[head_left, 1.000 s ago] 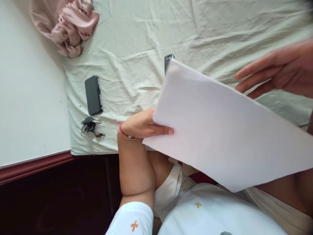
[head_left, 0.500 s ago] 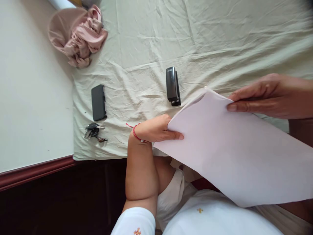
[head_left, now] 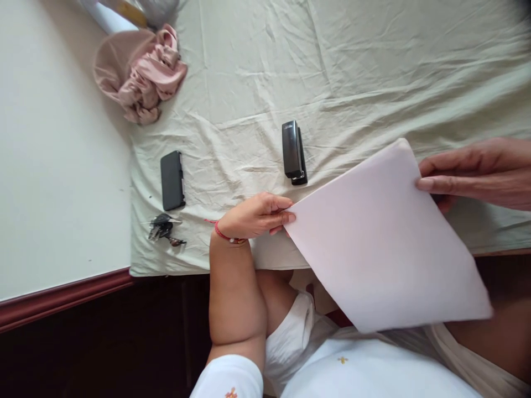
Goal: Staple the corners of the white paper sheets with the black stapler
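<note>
A: Hands?

B: Both on the paper (head_left: 385, 243). Left hand (head_left: 263, 214) pinches its left corner, thumb on top, fingers beneath. Right hand (head_left: 477, 174) grips the edge by the far corner, thumb on the upper face, other fingers partly hidden behind.

A: Where's the paper?

B: Held up across the near edge of the cloth (head_left: 249, 77). Far corner over the cloth, near end over the person's lap. White, blank on the face that shows. Can't tell the sheet count.

A: Stapler?

B: Stapler (head_left: 293, 152) is on the cloth, in from the near edge, just beyond the left hand. Black, silver bit at its near end. Neither hand touches it; paper is near but apart.

A: Left side?

B: Keys (head_left: 164, 229) by the cloth's near left corner. Phone (head_left: 172, 181), black, just beyond them, along the left edge. Pink fabric (head_left: 151, 74) bunched farther up that same edge, against the white wall (head_left: 62, 138).

A: Anything on the wrist?

B: Red bracelet (head_left: 228, 235) on the left one. White shirt (head_left: 348, 367), small cross-shaped motifs.
</note>
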`<state>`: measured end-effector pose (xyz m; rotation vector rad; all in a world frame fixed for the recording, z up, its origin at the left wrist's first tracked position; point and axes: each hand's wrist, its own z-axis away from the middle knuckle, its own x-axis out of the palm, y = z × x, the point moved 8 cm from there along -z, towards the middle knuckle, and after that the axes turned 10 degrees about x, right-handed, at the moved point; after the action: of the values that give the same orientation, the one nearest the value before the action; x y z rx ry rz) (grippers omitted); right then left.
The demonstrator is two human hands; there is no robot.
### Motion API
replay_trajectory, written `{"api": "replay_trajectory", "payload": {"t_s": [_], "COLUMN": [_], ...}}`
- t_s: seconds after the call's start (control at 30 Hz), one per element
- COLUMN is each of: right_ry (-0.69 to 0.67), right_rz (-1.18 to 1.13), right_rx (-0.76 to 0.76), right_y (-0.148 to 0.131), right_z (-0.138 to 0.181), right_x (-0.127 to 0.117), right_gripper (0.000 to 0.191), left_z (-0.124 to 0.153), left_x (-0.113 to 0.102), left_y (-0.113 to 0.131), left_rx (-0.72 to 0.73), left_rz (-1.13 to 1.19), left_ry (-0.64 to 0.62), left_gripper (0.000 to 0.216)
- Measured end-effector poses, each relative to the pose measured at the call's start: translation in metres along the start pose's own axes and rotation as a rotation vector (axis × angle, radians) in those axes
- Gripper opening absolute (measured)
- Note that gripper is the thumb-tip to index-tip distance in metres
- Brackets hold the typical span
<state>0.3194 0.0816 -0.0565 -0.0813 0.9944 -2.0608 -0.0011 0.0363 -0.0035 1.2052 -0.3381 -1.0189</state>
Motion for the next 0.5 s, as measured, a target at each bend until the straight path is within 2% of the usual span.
{"api": "replay_trajectory", "payload": {"t_s": [0.07,0.17,0.23,0.33,0.4,0.5], "right_ry": [-0.020,0.123,0.231,0.362,0.407,0.443], "right_rz": [-0.020,-0.070,-0.117,-0.132,-0.142,-0.198], "right_rx": [-0.059,-0.078,-0.035,0.099,0.153,0.157], "right_y": [-0.013,-0.034,-0.040,-0.038,-0.037,-0.040], "right_z": [0.003,0.007,0.009,0.009,0.010,0.011], "right_x": [0.008,0.011,0.012,0.012,0.011,0.010], "right_gripper": [0.054,0.057,0.057,0.046,0.039,0.034], "left_z": [-0.002,-0.005,-0.007,-0.008,-0.009,-0.008], "left_x": [-0.001,-0.005,-0.009,-0.018,-0.024,-0.028], "left_y": [0.000,-0.004,-0.009,-0.016,-0.019,-0.019], "left_rx": [-0.006,-0.038,-0.064,-0.088,-0.092,-0.104], "left_rz": [0.025,0.101,0.158,0.205,0.205,0.170], "left_ry": [0.022,0.113,0.203,0.398,0.521,0.654], "left_gripper": [0.039,0.032,0.027,0.026,0.026,0.024]}}
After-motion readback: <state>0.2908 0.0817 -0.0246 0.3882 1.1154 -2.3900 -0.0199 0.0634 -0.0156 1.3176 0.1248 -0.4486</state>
